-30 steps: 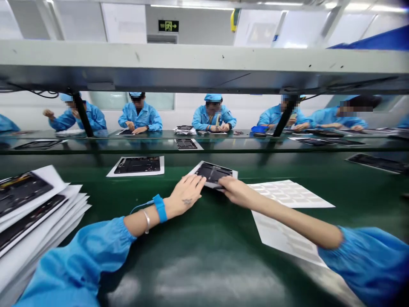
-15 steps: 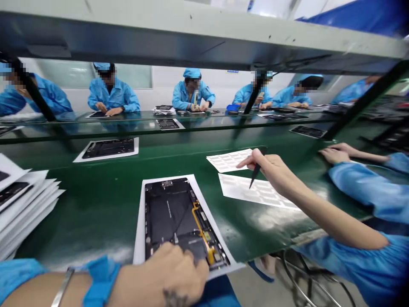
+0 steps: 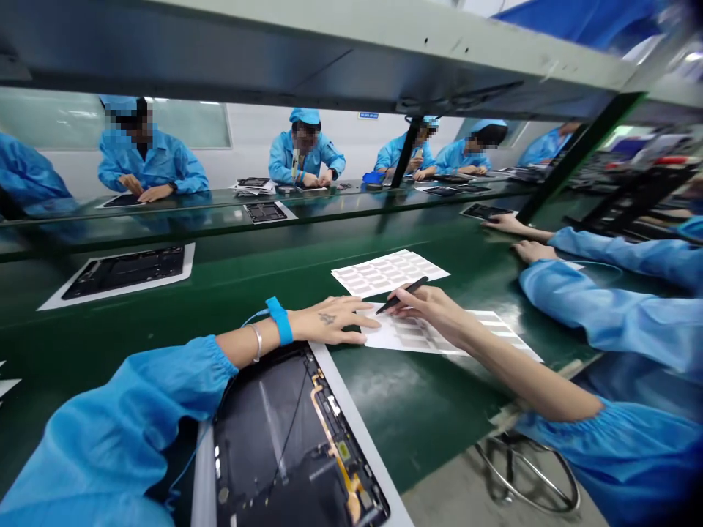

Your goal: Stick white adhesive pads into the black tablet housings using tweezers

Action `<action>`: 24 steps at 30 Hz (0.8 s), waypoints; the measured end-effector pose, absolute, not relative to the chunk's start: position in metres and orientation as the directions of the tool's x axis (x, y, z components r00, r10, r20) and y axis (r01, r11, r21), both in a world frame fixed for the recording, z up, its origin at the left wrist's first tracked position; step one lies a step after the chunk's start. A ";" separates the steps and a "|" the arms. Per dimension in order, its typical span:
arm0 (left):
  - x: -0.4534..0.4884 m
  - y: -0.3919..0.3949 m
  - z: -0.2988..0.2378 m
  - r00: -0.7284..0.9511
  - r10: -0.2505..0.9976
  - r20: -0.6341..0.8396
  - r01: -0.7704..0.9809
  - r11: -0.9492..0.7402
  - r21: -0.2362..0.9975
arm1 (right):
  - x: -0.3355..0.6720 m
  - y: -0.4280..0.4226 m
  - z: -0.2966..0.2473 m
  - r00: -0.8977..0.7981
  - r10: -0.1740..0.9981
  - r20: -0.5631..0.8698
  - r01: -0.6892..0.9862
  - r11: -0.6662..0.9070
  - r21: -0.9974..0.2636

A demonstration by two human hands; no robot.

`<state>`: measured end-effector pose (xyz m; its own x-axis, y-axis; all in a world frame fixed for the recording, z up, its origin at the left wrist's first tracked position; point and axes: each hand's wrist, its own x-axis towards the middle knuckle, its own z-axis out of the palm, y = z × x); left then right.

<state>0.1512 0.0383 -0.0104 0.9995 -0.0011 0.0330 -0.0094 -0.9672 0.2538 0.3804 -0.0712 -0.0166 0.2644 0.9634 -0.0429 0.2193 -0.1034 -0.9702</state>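
My left hand (image 3: 328, 320), with a blue wrist strap (image 3: 280, 320) above it, reaches across with its fingers stretched out. Those fingertips are at the left edge of a white label sheet (image 3: 395, 337) with rows of greyish labels. My right hand (image 3: 428, 307) is closed around black tweezers (image 3: 405, 293), their tip pointing down at the sheet's left part. Below my left forearm lies an opened tablet housing (image 3: 274, 432) on white paper, its dark inside crossed by an orange flex cable (image 3: 335, 443). The forearm hides the housing's far left part.
Behind the label sheet lies a second label sheet (image 3: 384, 272). Another tablet housing (image 3: 129, 271) rests on paper at left. A co-worker's hands (image 3: 532, 251) are on the green bench (image 3: 263, 271) at right. A shelf (image 3: 274, 66) spans overhead; people work opposite.
My left hand has moved from the tablet housing's near edge forward and right to the label sheet. My right hand has lowered the tweezers toward the sheet. The view has shifted right.
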 end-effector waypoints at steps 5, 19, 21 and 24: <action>0.156 0.048 -0.027 0.996 -0.044 0.073 -0.064 -0.948 0.311 | 0.382 -0.069 -0.014 0.239 0.967 -0.093 0.287 -0.162 -0.944; 0.157 0.047 -0.029 0.995 -0.041 0.094 -0.071 -0.934 0.350 | 0.384 -0.062 -0.003 0.227 0.950 -0.213 0.289 -0.275 -0.917; 0.157 0.047 -0.030 0.994 -0.037 0.100 -0.070 -0.934 0.351 | 0.383 -0.061 -0.002 0.217 0.951 -0.221 0.311 -0.282 -0.908; 0.157 0.047 -0.030 0.994 -0.036 0.107 -0.072 -0.932 0.356 | 0.379 -0.060 0.002 0.196 0.954 -0.229 0.346 -0.286 -0.894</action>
<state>0.1575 0.0468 -0.0300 0.9936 -0.0361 0.1070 -0.0722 -0.9318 0.3556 0.3789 -0.0597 0.0018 0.1960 0.9535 -0.2287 0.3459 -0.2855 -0.8938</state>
